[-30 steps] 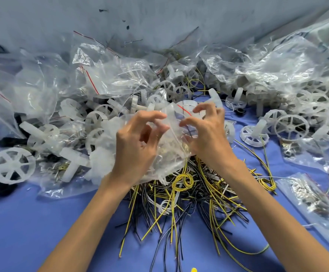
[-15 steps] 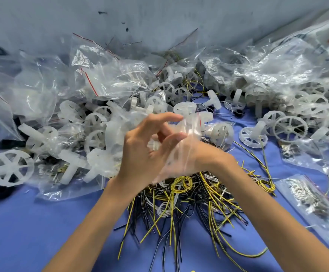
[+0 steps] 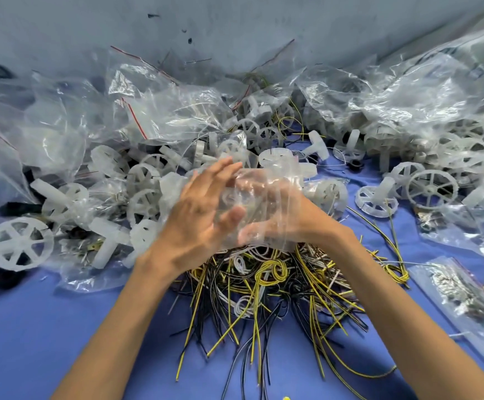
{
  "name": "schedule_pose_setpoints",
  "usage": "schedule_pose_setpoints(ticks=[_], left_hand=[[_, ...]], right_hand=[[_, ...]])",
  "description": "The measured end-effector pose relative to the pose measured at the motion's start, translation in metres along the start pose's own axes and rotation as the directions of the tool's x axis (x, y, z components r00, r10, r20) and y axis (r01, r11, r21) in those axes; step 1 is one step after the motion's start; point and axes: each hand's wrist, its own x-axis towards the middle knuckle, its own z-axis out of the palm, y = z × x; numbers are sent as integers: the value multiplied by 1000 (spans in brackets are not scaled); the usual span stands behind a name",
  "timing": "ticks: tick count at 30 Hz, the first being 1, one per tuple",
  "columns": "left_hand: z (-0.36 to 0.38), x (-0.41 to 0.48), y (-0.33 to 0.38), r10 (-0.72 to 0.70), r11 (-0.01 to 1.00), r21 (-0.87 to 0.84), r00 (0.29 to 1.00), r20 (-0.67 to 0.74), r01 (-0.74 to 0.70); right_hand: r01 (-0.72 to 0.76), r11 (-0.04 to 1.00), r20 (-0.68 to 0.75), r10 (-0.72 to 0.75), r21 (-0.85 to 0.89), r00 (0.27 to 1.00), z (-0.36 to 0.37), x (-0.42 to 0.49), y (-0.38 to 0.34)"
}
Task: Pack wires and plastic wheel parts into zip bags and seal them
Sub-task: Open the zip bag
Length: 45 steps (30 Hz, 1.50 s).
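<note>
Head-cam view. 1 s ago both hands pinched the mouth of a clear zip bag (image 3: pixel 266 183). Now the left hand (image 3: pixel 200 217) has let go, its grip apart, fingers straight & flat against the film. The right hand (image 3: pixel 287 223) now shows through the bag, prob. pushed inside; I cannot tell if its grip is apart or together. The bag is held just above the wires (image 3: pixel 264 287) heaped on the blue desk (image 3: pixel 47 342), w/ wheel parts (image 3: pixel 432 187) behind & right. Likely the bag is being opened. It looks empty, unsealed. No readable text; dark print on the big bag (image 3: pixel 425 90) is too blurred.
</note>
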Motion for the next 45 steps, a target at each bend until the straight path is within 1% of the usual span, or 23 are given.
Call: schedule_pose_setpoints(ticks=[2, 4, 6, 8, 10, 12, 14, 15, 17, 20, 22, 24, 26, 28, 29, 31, 32, 34, 35, 37, 39, 43, 45], left_hand=[[-6, 1, -9, -106, 981, 156, 993, -57, 114], [-10, 2, -19, -256, 917, 281, 959, -124, 282], [-12, 2, -28, -318, 910, 201, 923, -218, 361], [-13, 0, -37, -245, 947, 117, 905, -348, 301], [-20, 1, -42, -205, 959, 87, 871, -446, 271], [-30, 3, -45, -237, 947, 65, 824, -514, 313], [-35, 4, -49, -294, 916, 101, 821, -490, 388], [-36, 4, -47, -300, 904, 139, 831, -469, 405], [-35, 4, -32, -237, 941, 126, 880, -411, 313], [-24, 6, 1, -62, 998, -22, 991, -117, 59], [-11, 7, 11, -33, 999, 26, 998, 53, 31], [-1, 7, 12, -81, 995, 58, 993, 89, 76], [5, 5, 7, -97, 995, 32, 994, 58, 95], [9, 3, 3, -94, 996, 14, 995, 34, 94], [10, 2, 2, -100, 995, 7, 995, 26, 99], [11, 3, 0, -119, 993, -7, 993, 19, 119], [11, 4, 0, -122, 992, -19, 992, 15, 123], [11, 4, 0, -117, 992, -53, 993, -7, 116], [10, 3, 0, -109, 992, -63, 994, -23, 107], [10, 2, 1, -94, 994, -65, 994, -56, 91], [9, 1, 1, -91, 994, -69, 993, -72, 86], [8, -1, 0, -106, 992, -79, 992, -65, 101], [7, -2, 1, -103, 992, -80, 992, -73, 97]], right_hand=[[-25, 1000, 44, 25, 14, 999, -5, -2, 6], [-33, 995, 35, 30, 93, 999, -7, -4, 9], [-54, 974, -22, 60, 222, 998, -7, -5, 10], [-12, 946, -126, 55, 323, 991, -8, -5, 5], [-38, 975, -119, 65, 217, 991, -11, -4, 2], [-105, 992, 9, 105, 70, 994, -17, -3, 0], [-154, 988, 122, 152, 14, 981, -19, -5, -1], [-166, 986, 141, 165, -6, 976, -18, -6, -2], [-155, 986, 163, 164, -68, 973, -14, -8, -3], [-88, 979, 216, 127, -183, 968, -7, -8, -7], [-34, 973, 200, 81, -229, 976, -6, -6, -7], [-9, 975, 152, 44, -221, 987, -11, -4, -3], [-34, 988, 64, 44, -151, 997, -22, -6, 2], [-77, 993, -150, 63, -92, 987, -37, -9, 10], [-115, 988, -283, 82, -101, 956, -44, -9, 17], [-267, 941, -468, 145, -206, 872, -61, -9, 35], [-392, 878, -480, 229, -273, 847, -70, -8, 44], [-612, 679, -370, 490, -406, 789, -84, -8, 60], [-661, 593, -309, 591, -460, 745, -88, -8, 65], [-697, 492, -241, 699, -521, 673, -90, -9, 74], [-704, 440, -227, 735, -557, 639, -87, -9, 79], [-713, 386, -248, 752, -585, 611, -84, -12, 76], [-725, 398, -302, 717, -562, 628, -86, -13, 72]])
